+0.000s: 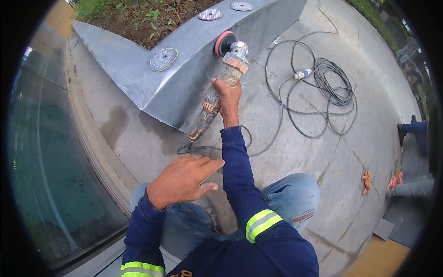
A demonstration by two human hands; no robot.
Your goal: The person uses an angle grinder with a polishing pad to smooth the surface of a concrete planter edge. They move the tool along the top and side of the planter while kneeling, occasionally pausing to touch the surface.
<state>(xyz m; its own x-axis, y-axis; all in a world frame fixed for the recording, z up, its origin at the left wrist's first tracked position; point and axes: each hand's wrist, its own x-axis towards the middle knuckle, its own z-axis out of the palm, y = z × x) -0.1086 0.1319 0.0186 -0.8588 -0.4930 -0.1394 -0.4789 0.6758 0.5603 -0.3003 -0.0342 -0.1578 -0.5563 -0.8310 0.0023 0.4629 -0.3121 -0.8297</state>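
Observation:
My right hand (pixel 228 100) is wrapped round the body of a dusty orange-and-black angle grinder (pixel 213 98), held at a slant with its head up. The grinder's red-rimmed round pad (pixel 224 44) is against or very close to the side of a grey stone planter edge (pixel 184 97); I cannot tell if it touches. My left hand (pixel 184 179) hovers over my knees, fingers apart, holding nothing. A ring shows on one finger. On the planter's top lie round mesh-patterned polishing discs: one near the corner (pixel 164 60), two farther along (pixel 210 15).
Coiled grey cable (pixel 334 87) with a white-and-blue connector (pixel 302 74) lies on the concrete floor at right. A glass panel (pixel 55 152) stands close on my left. Soil and plants (pixel 147 18) fill the planter. Other people's legs and feet (pixel 406 184) show at far right.

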